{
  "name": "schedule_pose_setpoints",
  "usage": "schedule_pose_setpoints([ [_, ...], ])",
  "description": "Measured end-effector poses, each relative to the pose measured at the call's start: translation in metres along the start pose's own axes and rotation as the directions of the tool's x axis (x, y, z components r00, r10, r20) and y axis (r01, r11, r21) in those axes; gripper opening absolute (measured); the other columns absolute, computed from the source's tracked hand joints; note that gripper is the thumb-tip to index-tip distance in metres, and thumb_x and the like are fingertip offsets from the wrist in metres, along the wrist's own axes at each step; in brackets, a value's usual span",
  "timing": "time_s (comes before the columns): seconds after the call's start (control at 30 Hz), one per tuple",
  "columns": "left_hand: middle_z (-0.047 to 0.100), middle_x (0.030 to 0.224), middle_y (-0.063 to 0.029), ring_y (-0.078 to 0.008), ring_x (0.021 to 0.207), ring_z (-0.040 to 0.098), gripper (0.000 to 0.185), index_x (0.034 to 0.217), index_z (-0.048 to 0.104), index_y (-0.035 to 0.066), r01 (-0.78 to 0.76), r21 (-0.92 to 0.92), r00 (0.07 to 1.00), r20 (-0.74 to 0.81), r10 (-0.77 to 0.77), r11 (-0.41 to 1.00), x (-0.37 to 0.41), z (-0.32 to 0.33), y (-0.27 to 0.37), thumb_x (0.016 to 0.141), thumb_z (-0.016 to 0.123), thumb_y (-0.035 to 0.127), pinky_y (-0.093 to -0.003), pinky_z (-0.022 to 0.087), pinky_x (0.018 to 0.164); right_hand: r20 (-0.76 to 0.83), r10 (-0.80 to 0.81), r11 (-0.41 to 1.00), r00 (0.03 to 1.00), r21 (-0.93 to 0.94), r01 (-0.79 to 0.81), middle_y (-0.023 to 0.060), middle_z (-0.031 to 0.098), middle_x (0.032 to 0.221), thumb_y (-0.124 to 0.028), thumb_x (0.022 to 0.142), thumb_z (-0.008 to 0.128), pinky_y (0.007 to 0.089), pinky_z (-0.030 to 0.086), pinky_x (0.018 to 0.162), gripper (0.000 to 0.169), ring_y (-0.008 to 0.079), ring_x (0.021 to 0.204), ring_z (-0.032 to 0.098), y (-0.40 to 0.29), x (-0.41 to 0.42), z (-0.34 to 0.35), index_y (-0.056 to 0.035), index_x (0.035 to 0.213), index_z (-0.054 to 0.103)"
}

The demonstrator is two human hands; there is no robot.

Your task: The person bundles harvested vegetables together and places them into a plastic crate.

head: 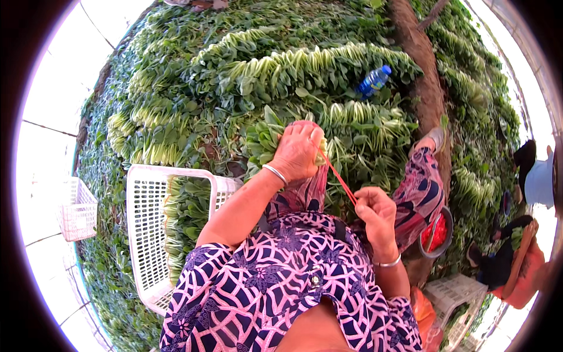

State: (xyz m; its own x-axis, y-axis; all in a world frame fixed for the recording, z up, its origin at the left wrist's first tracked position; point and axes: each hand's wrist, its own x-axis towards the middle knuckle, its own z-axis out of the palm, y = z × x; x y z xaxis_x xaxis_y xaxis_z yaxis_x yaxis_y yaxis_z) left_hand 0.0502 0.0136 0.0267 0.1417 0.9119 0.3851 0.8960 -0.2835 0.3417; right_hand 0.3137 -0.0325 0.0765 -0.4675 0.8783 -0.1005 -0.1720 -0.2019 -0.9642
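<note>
My left hand (pixel 298 148) grips a bunch of leafy greens (pixel 262 141) above my left knee. The leaves point left, and pale stem ends show right of the fingers. A red elastic band or tie (pixel 338 177) runs taut from the bunch down to my right hand (pixel 377 216), pinched between thumb and fingers. How the band wraps the bunch is hidden behind my left hand. In front of me, rows of cut greens (pixel 299 66) lie with pale stems up. A shorter row (pixel 365 115) lies nearer, just beyond my hands.
A white plastic crate (pixel 147 237) with stacked bunches stands at my left; another white crate (pixel 78 211) is farther left. By my right leg sits a bucket (pixel 447 237) of red ties (pixel 435 235). A blue-capped bottle (pixel 374 81) lies ahead. Two people (pixel 519 268) work at right.
</note>
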Motion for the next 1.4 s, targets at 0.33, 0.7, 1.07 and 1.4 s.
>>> schedule_pose_setpoints([
  [0.33, 0.060, 0.111, -0.0162, -0.0357, 0.114, 0.054, 0.060, 0.115, 0.055, 0.001, -0.021, 0.067, 0.999, 0.042, 0.018, 0.998, 0.002, -0.003, 0.007, 0.063, 0.075, 0.023, -0.0499, 0.030, 0.109, 0.336, -0.423, 0.272, 0.842, -0.839, 0.471, 0.0034, 0.056, 0.071, -0.011, 0.079, 0.074, 0.0360, 0.039, 0.071, 0.009, 0.0227, 0.068, 0.056, -0.012, 0.098, -0.010, -0.0123, 0.088, 0.073],
  [0.7, 0.058, 0.109, -0.0180, -0.0375, 0.112, 0.053, 0.053, 0.111, 0.053, 0.003, -0.066, 0.164, 0.997, 0.049, 0.059, 0.984, 0.007, 0.009, 0.023, 0.065, 0.072, 0.022, -0.0529, 0.027, 0.109, -0.400, -0.112, 0.989, 0.909, -0.130, 0.065, 0.0047, 0.068, 0.076, -0.018, 0.088, 0.075, 0.0263, 0.042, 0.049, 0.021, 0.0111, 0.057, 0.056, 0.026, 0.195, 0.038, 0.0013, 0.098, 0.074],
  [1.07, 0.056, 0.106, -0.0144, -0.0350, 0.103, 0.054, 0.056, 0.115, 0.056, 0.005, -0.031, 0.225, 0.995, 0.101, 0.008, 0.974, 0.002, 0.008, 0.020, 0.067, 0.075, 0.024, -0.0643, 0.024, 0.112, 0.103, -0.331, 0.167, 0.938, -0.972, 0.165, 0.0128, 0.071, 0.081, -0.010, 0.085, 0.067, 0.0347, 0.053, 0.061, 0.021, 0.0257, 0.066, 0.069, 0.015, 0.100, -0.030, -0.0070, 0.104, 0.072],
  [1.4, 0.056, 0.107, -0.0136, -0.0341, 0.103, 0.054, 0.057, 0.119, 0.056, 0.004, -0.055, 0.259, 0.996, 0.081, 0.035, 0.964, 0.001, 0.014, 0.020, 0.070, 0.074, 0.027, -0.0652, 0.024, 0.112, 0.023, -0.172, 0.739, 0.985, -0.658, 0.144, 0.0236, 0.065, 0.082, -0.001, 0.085, 0.063, 0.0380, 0.052, 0.062, 0.058, 0.0349, 0.071, 0.065, 0.058, 0.051, 0.026, -0.0010, 0.141, 0.049],
])
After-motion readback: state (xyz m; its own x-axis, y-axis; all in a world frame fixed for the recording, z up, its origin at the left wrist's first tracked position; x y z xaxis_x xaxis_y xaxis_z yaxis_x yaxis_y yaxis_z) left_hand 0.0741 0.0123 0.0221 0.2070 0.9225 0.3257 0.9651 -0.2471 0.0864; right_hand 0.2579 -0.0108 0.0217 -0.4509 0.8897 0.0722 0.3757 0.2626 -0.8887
